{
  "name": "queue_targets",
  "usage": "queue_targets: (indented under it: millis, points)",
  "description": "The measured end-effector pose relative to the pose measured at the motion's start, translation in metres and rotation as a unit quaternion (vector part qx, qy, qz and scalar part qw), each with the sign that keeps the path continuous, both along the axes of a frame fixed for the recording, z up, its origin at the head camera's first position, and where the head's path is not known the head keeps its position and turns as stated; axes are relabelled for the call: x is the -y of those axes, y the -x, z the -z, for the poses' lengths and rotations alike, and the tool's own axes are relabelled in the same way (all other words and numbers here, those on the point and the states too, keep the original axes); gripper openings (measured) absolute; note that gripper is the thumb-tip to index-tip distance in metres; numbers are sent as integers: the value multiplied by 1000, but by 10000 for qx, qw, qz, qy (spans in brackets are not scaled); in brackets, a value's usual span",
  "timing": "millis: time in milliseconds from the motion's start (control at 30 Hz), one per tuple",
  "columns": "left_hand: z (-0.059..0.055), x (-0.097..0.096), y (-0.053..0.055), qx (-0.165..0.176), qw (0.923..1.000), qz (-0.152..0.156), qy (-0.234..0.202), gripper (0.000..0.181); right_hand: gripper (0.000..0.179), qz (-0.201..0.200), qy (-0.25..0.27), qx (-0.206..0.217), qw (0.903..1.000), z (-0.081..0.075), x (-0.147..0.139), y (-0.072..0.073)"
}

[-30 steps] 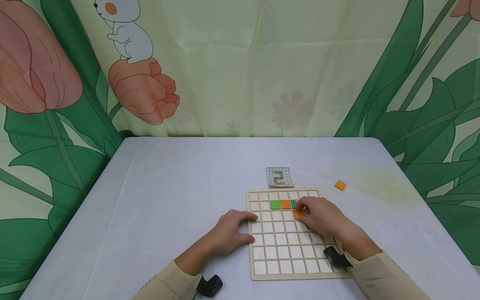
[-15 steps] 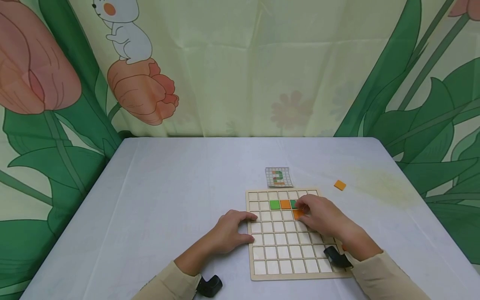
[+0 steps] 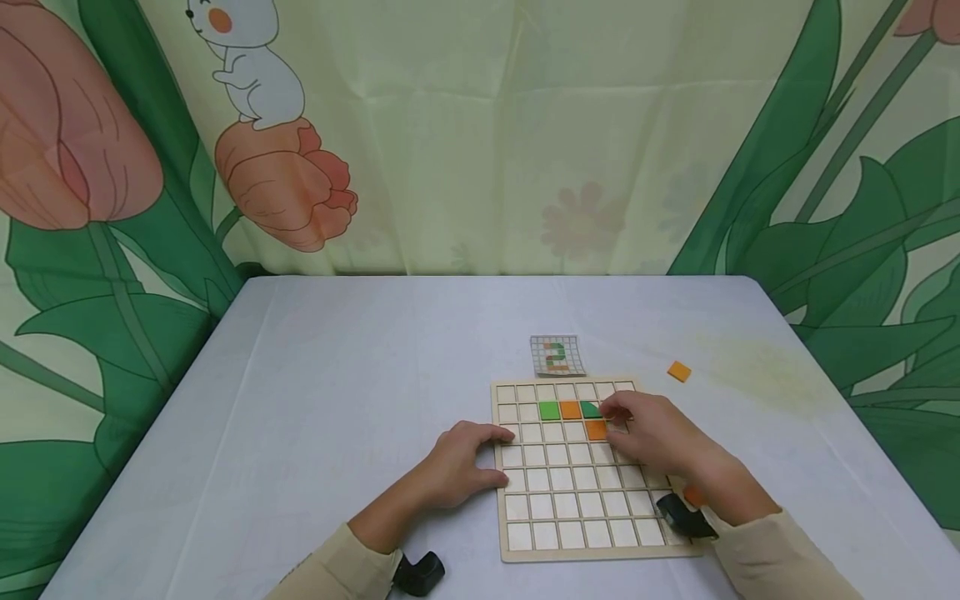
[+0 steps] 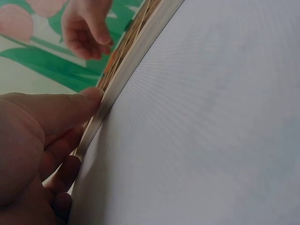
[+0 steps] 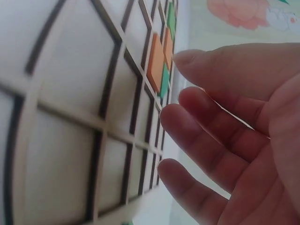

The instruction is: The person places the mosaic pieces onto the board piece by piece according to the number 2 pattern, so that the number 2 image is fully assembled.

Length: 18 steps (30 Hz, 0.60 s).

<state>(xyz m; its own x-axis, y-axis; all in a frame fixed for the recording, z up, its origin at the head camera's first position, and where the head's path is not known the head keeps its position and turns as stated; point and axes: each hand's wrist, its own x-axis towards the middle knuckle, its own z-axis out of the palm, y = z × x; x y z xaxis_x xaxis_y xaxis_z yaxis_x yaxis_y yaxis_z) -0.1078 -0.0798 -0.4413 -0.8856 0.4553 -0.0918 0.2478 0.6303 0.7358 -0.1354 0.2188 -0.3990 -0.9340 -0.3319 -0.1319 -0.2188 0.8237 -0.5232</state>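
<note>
A wooden grid board (image 3: 561,535) lies on the white-covered table. My left hand (image 3: 459,465) rests at its left edge, thumb and fingertips touching the frame. In the board's upper part sit a light green tile (image 3: 550,410), an orange tile (image 3: 571,409) and a dark green piece (image 3: 589,409) with one corner cut away. One row lower lies another orange tile (image 5: 156,64), tilted in its cell in the right wrist view. My right hand (image 3: 651,433) hovers just right of these pieces, fingers loosely bent, with nothing between thumb and fingers.
Behind the board lies a small card (image 3: 557,356) printed with a coloured figure 2 on a grid. A loose orange tile (image 3: 678,372) is to the right. A red-orange piece (image 3: 693,496) shows partly beside the right wrist. Black wrist cameras (image 3: 420,573) sit below both hands.
My right hand has let go of the lower orange tile and drawn slightly right, uncovering it and more of the dark green piece. My left hand has stayed still.
</note>
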Motion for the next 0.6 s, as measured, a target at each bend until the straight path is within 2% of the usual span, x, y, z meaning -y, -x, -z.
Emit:
queue_targets:
  millis: [233, 467, 600]
  points:
    - [0, 0, 0, 15, 10000, 12, 18, 49, 32, 111, 61, -99, 9999, -6, -19, -4]
    - [-1, 0, 0, -7, 10000, 6, 6, 49, 37, 193, -115, -212, 9995, -6, -41, -6]
    - [-1, 0, 0, 4, 10000, -2, 12, 49, 39, 367, -205, -168, 9990, -5, -52, -7]
